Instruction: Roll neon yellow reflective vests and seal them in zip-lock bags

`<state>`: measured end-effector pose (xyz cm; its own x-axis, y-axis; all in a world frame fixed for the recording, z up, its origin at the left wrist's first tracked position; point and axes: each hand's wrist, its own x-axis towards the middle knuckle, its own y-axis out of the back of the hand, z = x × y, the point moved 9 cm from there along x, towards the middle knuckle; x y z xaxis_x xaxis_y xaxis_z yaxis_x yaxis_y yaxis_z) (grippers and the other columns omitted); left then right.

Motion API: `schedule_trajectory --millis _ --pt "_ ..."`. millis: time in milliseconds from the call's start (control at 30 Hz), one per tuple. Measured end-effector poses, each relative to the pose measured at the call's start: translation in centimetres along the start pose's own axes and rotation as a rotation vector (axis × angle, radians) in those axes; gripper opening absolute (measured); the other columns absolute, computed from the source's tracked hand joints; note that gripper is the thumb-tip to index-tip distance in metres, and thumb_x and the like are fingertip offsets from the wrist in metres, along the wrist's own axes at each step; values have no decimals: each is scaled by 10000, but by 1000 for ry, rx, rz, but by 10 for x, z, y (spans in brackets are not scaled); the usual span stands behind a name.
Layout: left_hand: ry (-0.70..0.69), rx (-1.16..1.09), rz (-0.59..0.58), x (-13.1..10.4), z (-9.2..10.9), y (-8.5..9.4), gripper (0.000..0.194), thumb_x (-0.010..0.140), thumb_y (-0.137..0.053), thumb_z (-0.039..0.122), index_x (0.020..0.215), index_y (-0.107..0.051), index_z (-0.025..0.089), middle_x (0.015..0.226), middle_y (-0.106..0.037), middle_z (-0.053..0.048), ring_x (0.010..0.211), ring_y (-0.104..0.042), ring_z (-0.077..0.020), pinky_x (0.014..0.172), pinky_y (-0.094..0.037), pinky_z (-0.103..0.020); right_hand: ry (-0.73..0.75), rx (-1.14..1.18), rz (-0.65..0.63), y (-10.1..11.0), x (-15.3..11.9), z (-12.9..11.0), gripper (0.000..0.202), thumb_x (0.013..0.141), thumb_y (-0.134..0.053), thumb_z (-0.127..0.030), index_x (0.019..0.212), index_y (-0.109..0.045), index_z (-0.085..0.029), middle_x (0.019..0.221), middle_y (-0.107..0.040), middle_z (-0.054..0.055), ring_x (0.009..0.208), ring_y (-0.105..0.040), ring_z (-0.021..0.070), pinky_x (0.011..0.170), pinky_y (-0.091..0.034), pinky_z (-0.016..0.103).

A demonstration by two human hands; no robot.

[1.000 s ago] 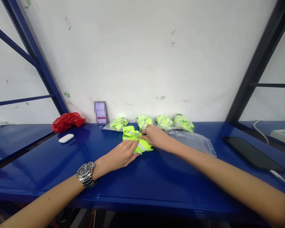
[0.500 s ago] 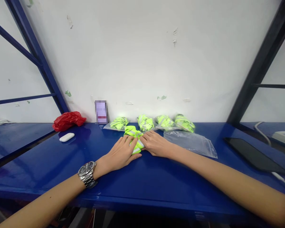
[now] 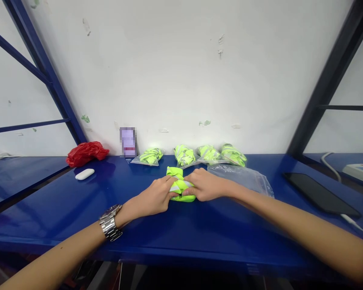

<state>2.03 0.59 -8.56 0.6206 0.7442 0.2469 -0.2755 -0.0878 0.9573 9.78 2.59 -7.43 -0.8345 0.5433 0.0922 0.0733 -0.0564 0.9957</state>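
A folded bundle of neon yellow straps with silver reflective stripes (image 3: 181, 186) rests on the blue table, between my two hands. My left hand (image 3: 157, 194), with a metal watch on its wrist, pinches the bundle's left side between thumb and fingers. On the right side, my right hand (image 3: 204, 185) grips it the same way, thumb in front. Part of the bundle sticks up behind the fingers. Just beyond lie several clear bags holding similar yellow straps, one of them (image 3: 151, 156) left of the others. A flat clear plastic bag (image 3: 245, 177) lies behind my right forearm.
On the blue table (image 3: 133, 241), a red plastic bag (image 3: 87, 154) and a white case (image 3: 84, 174) lie at the left. A phone with a blurred screen (image 3: 128, 142) leans on the wall. At the right are a dark phone with a white cable (image 3: 320, 193) and a white power strip (image 3: 361, 172).
My left hand has gone from lying flat over the bundle to pinching its side. My right hand has shifted slightly right and lower. The bundle now looks wider and more compact.
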Motion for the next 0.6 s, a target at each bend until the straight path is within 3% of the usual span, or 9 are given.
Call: schedule_trajectory --millis 167,300,433,533,600 --pt "117 -149 -158 13 -16 -4 193 923 -392 301 959 -522 163 898 -596 -70 827 -558 -227 740 -433 -339 -29 326 -225 -7 16 16 322 861 -517 -375 628 -439 -168 548 -379 -47 500 -338 87 505 -245 247" --pt "148 -168 -275 20 -27 -14 256 932 -362 378 947 -494 159 879 -551 -56 807 -514 -214 744 -419 -342 -103 323 -291 -11 32 29 282 816 -526 -308 594 -415 -176 570 -390 -37 526 -343 99 516 -272 258" --pt "151 15 -220 22 -36 -16 268 934 -358 384 1018 -471 155 991 -466 -81 930 -436 -246 870 -384 -424 -137 259 -260 -12 47 37 246 803 -542 -328 623 -506 -165 626 -512 15 591 -451 151 568 -335 284" --pt "138 68 -124 21 -38 -15 273 918 -414 331 1121 -401 150 1032 -417 -91 935 -422 -236 851 -396 -403 -143 218 -213 -14 52 40 184 798 -560 -329 723 -586 -163 724 -596 56 705 -536 201 642 -382 299" --pt "102 137 -53 21 -35 -13 229 910 -437 291 1090 -402 154 1004 -411 -82 903 -420 -226 821 -402 -382 -142 189 -167 -15 51 40 154 798 -566 -316 806 -613 -169 771 -620 73 782 -559 230 672 -396 303"
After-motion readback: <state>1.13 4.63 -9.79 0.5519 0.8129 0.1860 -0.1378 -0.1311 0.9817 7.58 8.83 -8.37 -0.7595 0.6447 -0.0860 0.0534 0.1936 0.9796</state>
